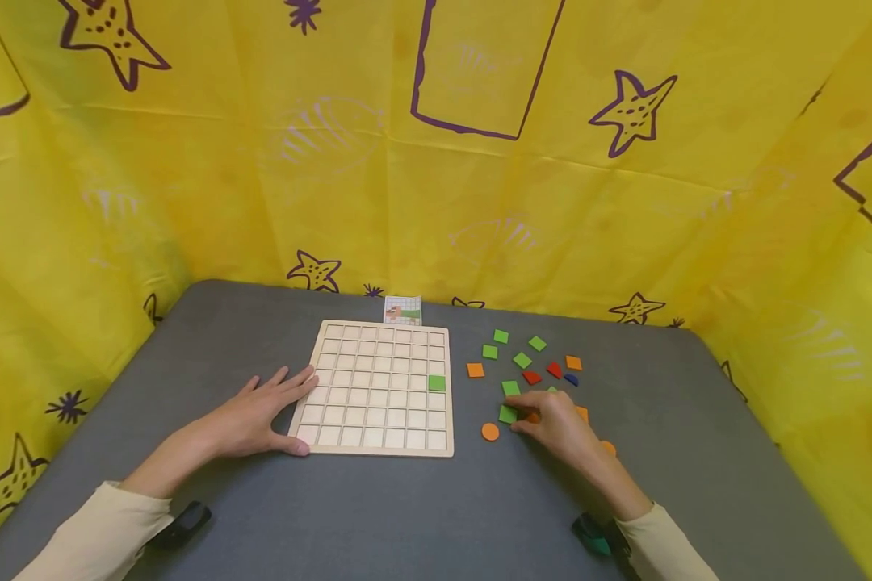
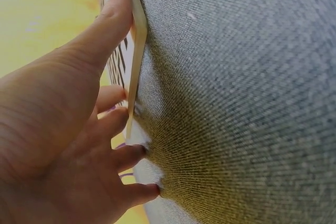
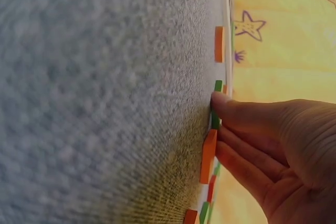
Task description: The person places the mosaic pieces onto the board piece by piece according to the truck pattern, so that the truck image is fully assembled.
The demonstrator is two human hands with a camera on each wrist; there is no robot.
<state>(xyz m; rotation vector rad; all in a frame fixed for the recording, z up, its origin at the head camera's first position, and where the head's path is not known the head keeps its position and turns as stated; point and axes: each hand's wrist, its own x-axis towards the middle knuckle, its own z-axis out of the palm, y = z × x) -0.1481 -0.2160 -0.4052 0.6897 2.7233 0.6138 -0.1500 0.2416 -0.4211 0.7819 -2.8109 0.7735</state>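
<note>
A wooden grid board (image 1: 373,395) lies on the table, with one green square tile (image 1: 437,383) in a cell near its right side. My left hand (image 1: 260,415) rests at the board's left edge, fingers spread, with fingertips and thumb on the frame. In the left wrist view the thumb lies on the board's rim (image 2: 137,56). To the right of the board, my right hand (image 1: 561,424) pinches a green square tile (image 1: 507,414) between thumb and fingers, at table level. The right wrist view has the thumb against that tile's edge (image 3: 216,116).
Loose tiles lie right of the board: several green squares (image 1: 522,361), orange squares (image 1: 475,370), an orange circle (image 1: 490,432), red pieces (image 1: 531,377) and a blue piece (image 1: 571,379). A small pattern card (image 1: 403,310) lies behind the board. Yellow cloth (image 1: 436,202) surrounds the grey table (image 1: 378,516).
</note>
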